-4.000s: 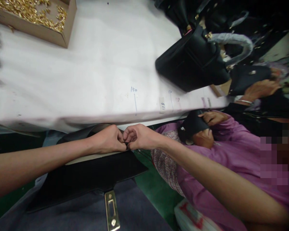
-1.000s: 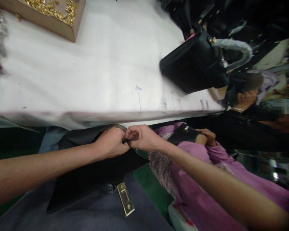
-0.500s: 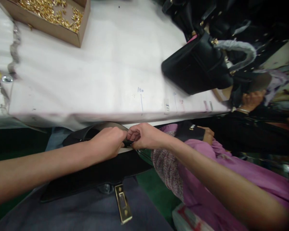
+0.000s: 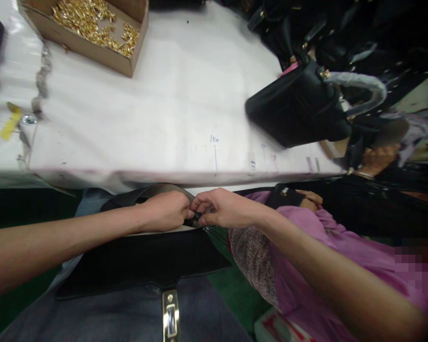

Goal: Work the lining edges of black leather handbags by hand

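Note:
A black handbag point(image 4: 142, 259) lies open on my lap, below the table edge, with its flap spread toward me. From the flap hangs a gold turn-lock plate point(image 4: 170, 316). At the bag's opening, my left hand point(image 4: 167, 210) is closed in a pinch on a small black part of the bag. Close beside it, my right hand point(image 4: 224, 207) has its thumb and fingers bent together on the same dark part. Fingers hide most of what they grip, so its exact shape cannot be made out. The bag's lighter inner side curves up behind both hands.
A cardboard box point(image 4: 128, 66) of small gold fittings sits on the white table point(image 4: 157, 109). A black handbag with a wrapped handle point(image 4: 288, 104) lies at the right, before a dark pile of bags. Co-workers in pink point(image 4: 306, 256) and black sit close on the right.
The view has shifted slightly, so the table things appear farther right and lower. Both hands stay pinched at the bag's opening. The gold plate now hangs straighter.

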`<state>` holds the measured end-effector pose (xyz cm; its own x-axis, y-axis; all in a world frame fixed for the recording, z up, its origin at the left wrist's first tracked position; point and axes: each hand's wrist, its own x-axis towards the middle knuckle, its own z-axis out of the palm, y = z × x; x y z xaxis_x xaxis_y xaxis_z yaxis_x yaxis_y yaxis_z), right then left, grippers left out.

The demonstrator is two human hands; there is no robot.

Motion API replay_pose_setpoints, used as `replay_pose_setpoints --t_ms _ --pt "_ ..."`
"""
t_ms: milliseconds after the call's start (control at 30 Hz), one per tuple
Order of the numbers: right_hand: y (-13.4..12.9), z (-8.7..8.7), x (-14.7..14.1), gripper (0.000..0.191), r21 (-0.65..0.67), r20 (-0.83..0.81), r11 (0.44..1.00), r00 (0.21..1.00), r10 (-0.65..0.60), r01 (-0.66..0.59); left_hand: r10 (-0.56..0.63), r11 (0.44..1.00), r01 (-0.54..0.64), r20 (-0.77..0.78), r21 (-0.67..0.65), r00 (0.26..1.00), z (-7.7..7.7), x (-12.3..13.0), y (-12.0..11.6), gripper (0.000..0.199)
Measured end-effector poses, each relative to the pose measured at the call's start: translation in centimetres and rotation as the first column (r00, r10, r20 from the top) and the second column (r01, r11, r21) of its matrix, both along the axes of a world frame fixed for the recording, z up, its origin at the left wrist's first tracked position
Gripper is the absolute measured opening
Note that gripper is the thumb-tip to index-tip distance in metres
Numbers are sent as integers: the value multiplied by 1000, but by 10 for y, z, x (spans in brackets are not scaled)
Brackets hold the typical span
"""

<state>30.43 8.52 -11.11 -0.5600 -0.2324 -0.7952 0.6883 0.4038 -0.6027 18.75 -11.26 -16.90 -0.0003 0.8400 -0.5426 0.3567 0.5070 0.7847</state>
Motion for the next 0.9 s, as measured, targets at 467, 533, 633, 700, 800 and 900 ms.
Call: replay_pose_setpoints --t_ms 467,533,633,700,800,900 --pt "-12 7 -16 45 196 -53 972 988 146 -133 56 991 -15 311 -134 949 -34 -7 8 39" --pt "-12 4 -15 42 173 -36 980 994 106 -98 26 994 13 330 -113 944 -32 -10 7 40" --pt "-10 3 -14 45 138 -29 989 998 52 -47 -48 994 77 333 -73 942 -23 -22 8 38" --pt "-9 3 -13 53 114 -25 993 999 20 -17 -100 991 122 298 -56 949 -13 -32 10 37" --pt "-8 4 -8 60 60 -32 997 999 -44 45 -141 988 147 123 -48 982 18 -46 6 30" --pt "-7 5 1 62 -18 -19 988 988 -156 155 -76 989 104 -243 104 967 66 -49 -22 32"
